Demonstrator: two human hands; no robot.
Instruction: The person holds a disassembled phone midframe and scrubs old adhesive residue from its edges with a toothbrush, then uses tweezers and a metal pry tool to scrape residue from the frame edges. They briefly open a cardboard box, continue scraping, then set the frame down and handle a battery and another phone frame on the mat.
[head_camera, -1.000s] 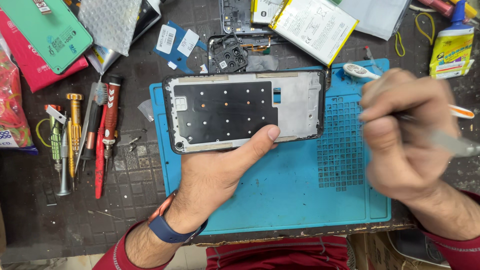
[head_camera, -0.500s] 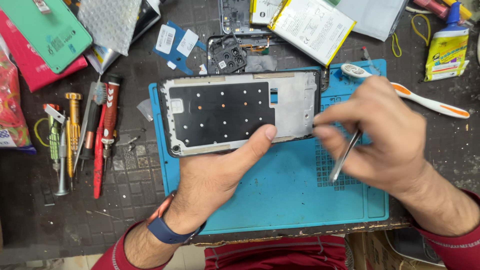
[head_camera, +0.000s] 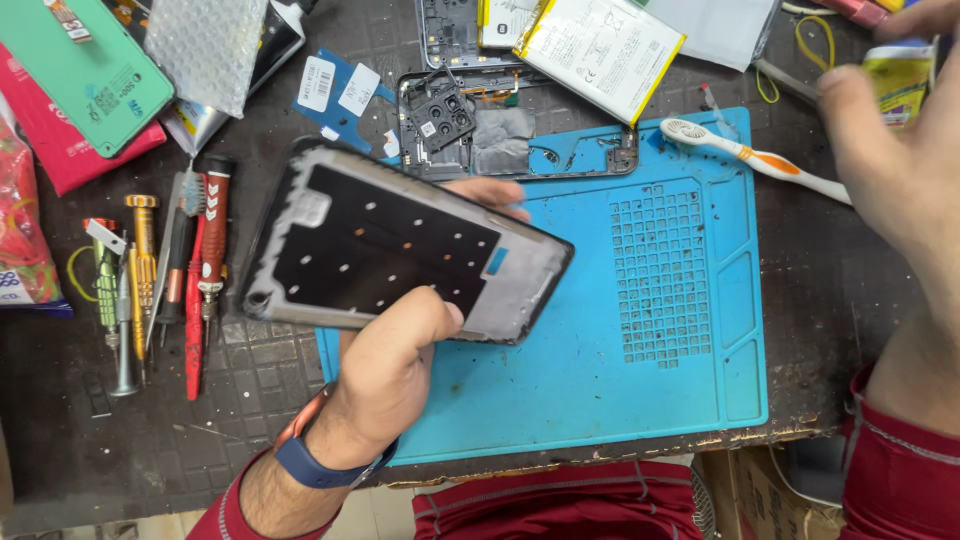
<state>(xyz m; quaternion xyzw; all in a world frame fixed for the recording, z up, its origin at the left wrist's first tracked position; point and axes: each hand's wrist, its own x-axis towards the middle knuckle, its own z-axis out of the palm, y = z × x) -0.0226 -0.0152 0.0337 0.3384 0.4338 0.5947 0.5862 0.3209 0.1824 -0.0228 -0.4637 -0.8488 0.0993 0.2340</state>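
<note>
My left hand (head_camera: 390, 370) grips a bare phone frame (head_camera: 400, 245), black in the middle with a grey rim, lifted and tilted over the left part of the blue work mat (head_camera: 640, 400). The thumb lies on its near edge and the fingertips show at its far edge. My right hand (head_camera: 900, 150) is up at the far right with fingers apart, next to a yellow glue bottle (head_camera: 900, 75). I see nothing held in it.
A white and orange toothbrush (head_camera: 760, 160) lies across the mat's far right corner. A phone back housing (head_camera: 510, 140) and a battery (head_camera: 600, 45) lie beyond the mat. Screwdrivers and tweezers (head_camera: 160, 280) lie at the left, with a green case (head_camera: 75, 70) above.
My left hand has lifted the frame off the mat and swung it left and tilted. My right hand has left the frame's edge, moved up to the right, and no longer shows the metal tool.
</note>
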